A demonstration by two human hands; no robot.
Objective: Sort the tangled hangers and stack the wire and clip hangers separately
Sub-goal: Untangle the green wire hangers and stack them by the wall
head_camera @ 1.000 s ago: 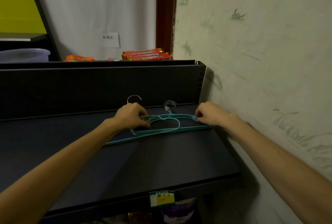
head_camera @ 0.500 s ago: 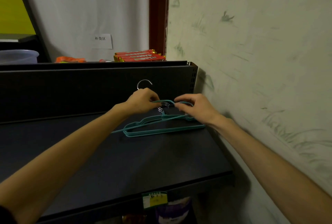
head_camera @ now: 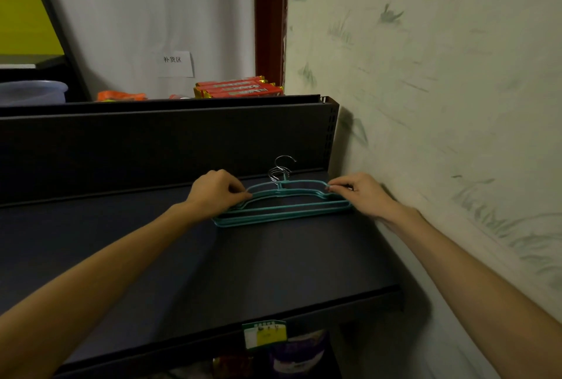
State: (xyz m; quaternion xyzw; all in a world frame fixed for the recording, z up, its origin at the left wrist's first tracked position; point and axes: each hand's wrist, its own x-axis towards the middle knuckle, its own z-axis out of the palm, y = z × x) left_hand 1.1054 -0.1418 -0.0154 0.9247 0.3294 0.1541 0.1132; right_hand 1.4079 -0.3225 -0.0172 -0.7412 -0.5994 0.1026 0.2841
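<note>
A stack of teal wire hangers (head_camera: 282, 211) with silver hooks (head_camera: 281, 170) lies flat on the dark shelf (head_camera: 213, 272), near its back right corner. My left hand (head_camera: 217, 191) pinches the left shoulder of the top hanger. My right hand (head_camera: 362, 193) pinches the right shoulder end. The hooks point toward the shelf's back panel. No clip hangers are in view.
The shelf's dark back panel (head_camera: 152, 141) rises behind the hangers, and a pale wall (head_camera: 441, 105) stands close on the right. Red snack packs (head_camera: 237, 89) and a plastic bowl (head_camera: 32, 91) sit beyond the panel. A price tag (head_camera: 264, 334) hangs on the front edge.
My hands moved apart from the hanger's neck to its two shoulders. The top hanger came down from tilted to flat on the stack, and its hook now lines up with the others.
</note>
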